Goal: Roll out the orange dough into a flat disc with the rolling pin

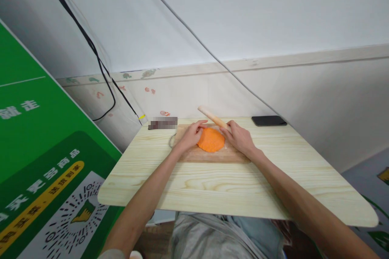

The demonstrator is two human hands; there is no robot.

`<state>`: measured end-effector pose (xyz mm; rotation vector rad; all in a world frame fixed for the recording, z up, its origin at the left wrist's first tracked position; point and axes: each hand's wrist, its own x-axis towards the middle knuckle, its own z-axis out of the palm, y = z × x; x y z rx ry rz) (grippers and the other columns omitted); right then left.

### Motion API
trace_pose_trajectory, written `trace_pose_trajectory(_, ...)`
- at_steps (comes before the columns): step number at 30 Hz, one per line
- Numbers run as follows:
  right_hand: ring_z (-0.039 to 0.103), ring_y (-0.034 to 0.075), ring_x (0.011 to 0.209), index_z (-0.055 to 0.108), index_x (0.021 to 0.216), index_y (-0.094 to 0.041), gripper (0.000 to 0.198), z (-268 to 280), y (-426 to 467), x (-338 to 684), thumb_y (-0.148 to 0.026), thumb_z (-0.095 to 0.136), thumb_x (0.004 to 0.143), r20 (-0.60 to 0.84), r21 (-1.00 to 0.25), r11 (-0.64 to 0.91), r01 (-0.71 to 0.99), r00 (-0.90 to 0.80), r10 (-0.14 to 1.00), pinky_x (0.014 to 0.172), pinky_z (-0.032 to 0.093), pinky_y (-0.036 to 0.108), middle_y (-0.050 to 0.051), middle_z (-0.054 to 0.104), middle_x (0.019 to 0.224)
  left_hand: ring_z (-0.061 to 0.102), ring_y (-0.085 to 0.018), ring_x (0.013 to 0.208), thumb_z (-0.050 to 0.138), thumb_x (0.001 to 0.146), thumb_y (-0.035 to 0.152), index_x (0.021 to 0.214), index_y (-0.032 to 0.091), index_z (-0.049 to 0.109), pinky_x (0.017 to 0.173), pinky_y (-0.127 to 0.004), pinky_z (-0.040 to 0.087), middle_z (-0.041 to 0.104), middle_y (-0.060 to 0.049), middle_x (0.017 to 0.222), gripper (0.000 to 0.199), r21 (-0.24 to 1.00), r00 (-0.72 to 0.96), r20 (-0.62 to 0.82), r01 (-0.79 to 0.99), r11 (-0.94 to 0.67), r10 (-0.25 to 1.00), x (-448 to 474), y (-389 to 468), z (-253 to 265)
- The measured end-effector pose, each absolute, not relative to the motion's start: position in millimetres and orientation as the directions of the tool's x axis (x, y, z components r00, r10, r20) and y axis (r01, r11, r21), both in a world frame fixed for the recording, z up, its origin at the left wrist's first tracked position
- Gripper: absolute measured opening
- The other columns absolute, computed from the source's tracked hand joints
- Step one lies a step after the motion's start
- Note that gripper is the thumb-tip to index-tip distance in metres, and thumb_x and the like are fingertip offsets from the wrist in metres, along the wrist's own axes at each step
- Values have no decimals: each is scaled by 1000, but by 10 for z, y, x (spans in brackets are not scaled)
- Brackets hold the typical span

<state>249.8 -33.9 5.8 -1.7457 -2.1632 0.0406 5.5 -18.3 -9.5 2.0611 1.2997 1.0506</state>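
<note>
A flat, roughly round sheet of orange dough [211, 140] lies on a wooden cutting board [212, 157]. My right hand [239, 135] is wrapped round the near end of a pale wooden rolling pin [211, 116], its far end slanting up and left above the back of the board. The fingers of that hand are close to the dough's right edge. At the dough's left edge is my left hand [192, 134], its fingers extended and apart over the rim. Whether its fingertips press on the dough is hard to make out.
The board rests on a light wood-grain table [194, 188] set against a wall. A black phone [269, 120] lies at the back right, a dark blurred-out object [162, 123] at the back left. Black cables [91, 44] hang on the left, beside a green printed panel [45, 129].
</note>
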Motion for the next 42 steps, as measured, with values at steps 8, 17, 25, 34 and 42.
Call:
trace_pose_trajectory(8, 76, 31, 101, 57, 127, -20, 37, 51, -335, 2505, -51, 41, 113, 262, -260, 236, 936, -167, 951, 75, 45, 34, 13, 80, 115, 73, -24, 117, 47, 102, 14, 160, 23, 52, 109, -38, 54, 79, -11, 122, 59, 597, 152, 326, 732, -328, 933, -12, -200, -54)
trace_pose_trajectory(17, 76, 31, 99, 58, 125, -20, 38, 65, -344, 2504, -52, 41, 113, 269, -266, 240, 934, -168, 949, 75, 44, 34, 13, 80, 108, 76, -31, 101, 52, 104, 24, 159, 25, 57, 102, -40, 53, 80, -13, 102, 54, 224, 184, 308, 939, -259, 934, 81, -461, 138)
trace_pose_trajectory(25, 76, 30, 99, 57, 125, -20, 37, 48, -328, 2512, -52, 42, 113, 260, -256, 235, 938, -167, 951, 73, 43, 33, 13, 80, 109, 74, -24, 93, 54, 99, 16, 152, 23, 59, 90, -33, 56, 79, -6, 96, 54, 542, 85, 335, 797, -266, 938, 96, -358, 47)
trace_pose_trajectory(34, 76, 30, 100, 58, 124, -20, 36, 69, -340, 2499, -52, 43, 113, 262, -270, 238, 933, -167, 951, 73, 42, 34, 12, 80, 113, 73, -16, 91, 67, 91, 14, 143, 22, 61, 84, -28, 58, 75, -6, 114, 53, 862, -23, 232, 468, -194, 973, 15, -109, -204)
trace_pose_trajectory(42, 75, 30, 99, 58, 123, -20, 35, 55, -325, 2505, -50, 44, 112, 273, -272, 244, 931, -168, 947, 72, 42, 33, 12, 80, 111, 72, -19, 87, 69, 92, 16, 142, 20, 59, 81, -29, 55, 75, -2, 95, 51, 785, -15, 208, 599, -158, 978, 49, -194, -103)
